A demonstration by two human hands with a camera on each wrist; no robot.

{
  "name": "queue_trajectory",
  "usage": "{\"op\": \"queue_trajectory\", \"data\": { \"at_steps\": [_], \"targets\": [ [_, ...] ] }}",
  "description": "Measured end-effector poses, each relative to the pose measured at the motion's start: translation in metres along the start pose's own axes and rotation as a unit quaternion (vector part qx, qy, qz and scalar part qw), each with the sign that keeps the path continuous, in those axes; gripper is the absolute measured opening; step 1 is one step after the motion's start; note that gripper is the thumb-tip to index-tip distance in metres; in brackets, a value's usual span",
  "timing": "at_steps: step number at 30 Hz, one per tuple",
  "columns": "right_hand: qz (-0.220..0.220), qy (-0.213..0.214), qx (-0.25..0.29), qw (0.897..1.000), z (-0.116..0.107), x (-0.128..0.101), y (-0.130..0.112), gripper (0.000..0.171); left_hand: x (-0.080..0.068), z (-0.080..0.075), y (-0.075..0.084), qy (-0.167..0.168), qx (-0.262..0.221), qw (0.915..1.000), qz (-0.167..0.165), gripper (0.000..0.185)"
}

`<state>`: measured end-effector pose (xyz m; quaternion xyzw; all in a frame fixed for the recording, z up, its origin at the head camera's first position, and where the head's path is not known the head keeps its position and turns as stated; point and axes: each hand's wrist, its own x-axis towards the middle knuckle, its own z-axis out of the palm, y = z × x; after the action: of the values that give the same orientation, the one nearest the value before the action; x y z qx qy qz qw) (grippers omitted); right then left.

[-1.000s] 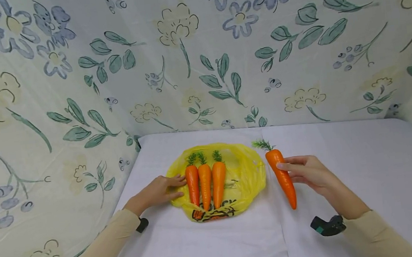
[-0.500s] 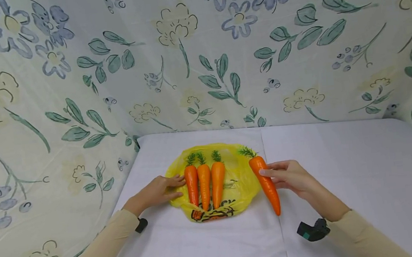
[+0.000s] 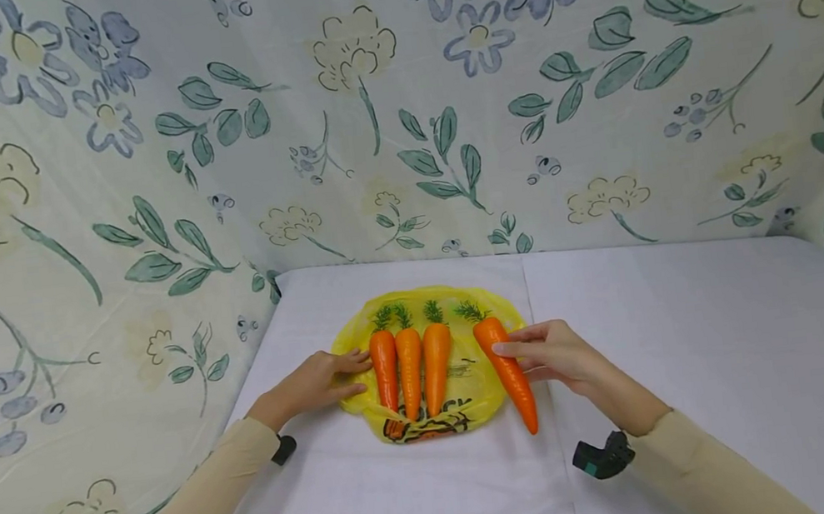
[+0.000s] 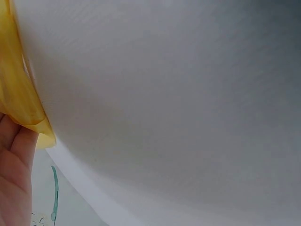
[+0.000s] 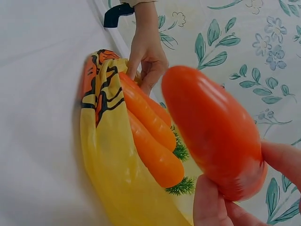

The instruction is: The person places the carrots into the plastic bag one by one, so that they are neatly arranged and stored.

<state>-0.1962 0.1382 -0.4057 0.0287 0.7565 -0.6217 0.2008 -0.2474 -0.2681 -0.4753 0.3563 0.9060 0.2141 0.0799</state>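
Note:
A yellow plastic bag (image 3: 475,397) with dark and orange print lies spread on the white cloth. Three orange carrots (image 3: 410,370) with green tops rest side by side in its left half. At the bag's left edge, my left hand (image 3: 322,381) pinches the plastic; the right wrist view shows its thumb and fingers closed on the rim. My right hand (image 3: 554,353) holds a fourth carrot (image 3: 509,372) between thumb and fingers. This carrot slants over the bag's right edge, leafy top toward the back and tip toward me. In the right wrist view its tip (image 5: 188,89) looms close.
White cloth (image 3: 708,343) covers the tabletop around the bag. Behind and to the left hangs a floral curtain (image 3: 365,170). A dark wrist camera (image 3: 603,456) sits under the right wrist.
My right hand has carried its carrot leftward, from beside the bag to over the bag's right edge. The left hand and the three carrots have stayed in place.

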Motion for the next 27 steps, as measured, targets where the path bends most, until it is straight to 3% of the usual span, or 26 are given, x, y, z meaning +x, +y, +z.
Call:
{"op": "queue_trajectory", "data": {
  "at_steps": [9, 27],
  "targets": [
    [0.015, -0.006, -0.011, 1.000, 0.011, 0.007, -0.004, 0.064, 0.000, 0.000, -0.001, 0.000, 0.003, 1.0000, 0.003, 0.048],
    [0.054, -0.016, 0.061, 0.997, 0.026, 0.029, -0.002, 0.047, 0.000, 0.000, 0.000, 0.004, 0.007, 0.9999, 0.008, 0.047]
  ]
}}
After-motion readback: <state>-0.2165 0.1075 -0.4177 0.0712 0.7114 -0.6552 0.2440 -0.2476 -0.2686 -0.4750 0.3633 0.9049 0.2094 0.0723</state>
